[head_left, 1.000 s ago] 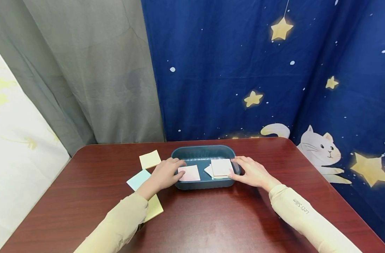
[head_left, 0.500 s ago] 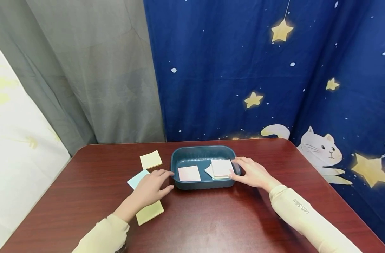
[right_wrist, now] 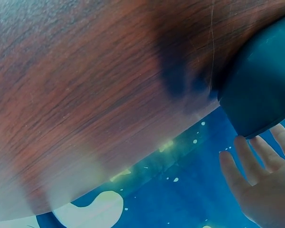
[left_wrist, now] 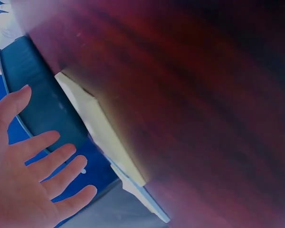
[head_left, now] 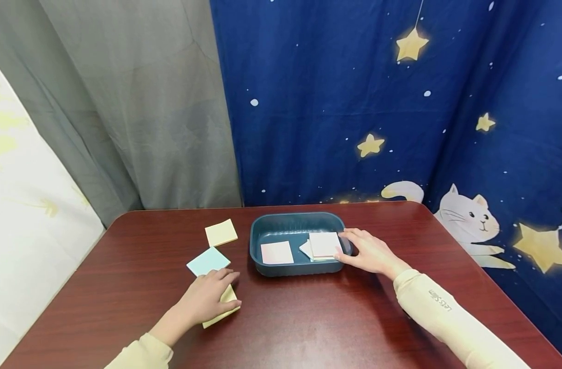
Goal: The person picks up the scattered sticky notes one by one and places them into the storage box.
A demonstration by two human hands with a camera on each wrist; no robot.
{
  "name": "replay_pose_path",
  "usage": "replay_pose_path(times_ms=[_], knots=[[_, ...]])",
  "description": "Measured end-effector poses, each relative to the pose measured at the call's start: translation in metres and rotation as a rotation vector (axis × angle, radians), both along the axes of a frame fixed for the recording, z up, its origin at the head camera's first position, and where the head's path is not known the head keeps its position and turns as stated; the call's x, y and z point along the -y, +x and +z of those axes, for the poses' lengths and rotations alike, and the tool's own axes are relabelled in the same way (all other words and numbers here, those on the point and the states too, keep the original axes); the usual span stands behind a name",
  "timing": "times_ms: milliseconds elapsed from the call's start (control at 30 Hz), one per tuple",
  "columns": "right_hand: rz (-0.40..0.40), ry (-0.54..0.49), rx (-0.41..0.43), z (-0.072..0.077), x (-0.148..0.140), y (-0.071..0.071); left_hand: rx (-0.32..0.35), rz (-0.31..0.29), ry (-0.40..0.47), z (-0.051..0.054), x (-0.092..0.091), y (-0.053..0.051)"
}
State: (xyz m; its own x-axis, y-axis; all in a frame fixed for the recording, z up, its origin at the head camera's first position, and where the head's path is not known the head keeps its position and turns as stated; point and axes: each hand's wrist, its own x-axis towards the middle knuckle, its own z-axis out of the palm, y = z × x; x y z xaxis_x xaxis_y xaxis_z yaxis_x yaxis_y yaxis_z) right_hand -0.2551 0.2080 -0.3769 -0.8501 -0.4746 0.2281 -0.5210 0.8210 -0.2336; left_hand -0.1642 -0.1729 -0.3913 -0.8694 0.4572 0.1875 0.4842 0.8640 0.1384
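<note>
- Dark teal, the tub (head_left: pixel 281 269) sits near the middle of the tabletop's (head_left: pixel 308 323) far edge. In the head view the right hand (head_left: pixel 368 251) rests on its right end, perhaps steadying it; white pads (head_left: pixel 325 244) and a pinkish pad (head_left: pixel 277 252) lie inside. The left hand (head_left: pixel 204 300), relaxed, partly hides the nearer yellow pad (head_left: pixel 228 294); beyond, toward the far left corner, are a blue pad (head_left: pixel 208 261) and the farther yellow pad (head_left: pixel 221 233). The tub's left wall stands between.
- Left wrist: fingers spread, gripping nothing; contact unclear.
- Right wrist: fairly straight fingers meet the rim; starry curtain (right_wrist: pixel 152 199) behind the tabletop edge.
</note>
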Motion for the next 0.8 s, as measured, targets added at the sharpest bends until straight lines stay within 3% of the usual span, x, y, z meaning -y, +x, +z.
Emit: replay_pose_path(times_ms=[433,633,800], knots=[[-0.009,-0.011,0.011,0.001,0.0,0.001,0.096,0.011,-0.024,-0.007,0.013,0.012],[-0.002,-0.01,0.004,0.0,0.0,0.001,0.045,0.115,-0.057,-0.01,0.016,0.017],[0.0,-0.015,-0.001,0.001,0.0,0.001,-0.009,0.184,-0.165,-0.012,0.012,0.02]])
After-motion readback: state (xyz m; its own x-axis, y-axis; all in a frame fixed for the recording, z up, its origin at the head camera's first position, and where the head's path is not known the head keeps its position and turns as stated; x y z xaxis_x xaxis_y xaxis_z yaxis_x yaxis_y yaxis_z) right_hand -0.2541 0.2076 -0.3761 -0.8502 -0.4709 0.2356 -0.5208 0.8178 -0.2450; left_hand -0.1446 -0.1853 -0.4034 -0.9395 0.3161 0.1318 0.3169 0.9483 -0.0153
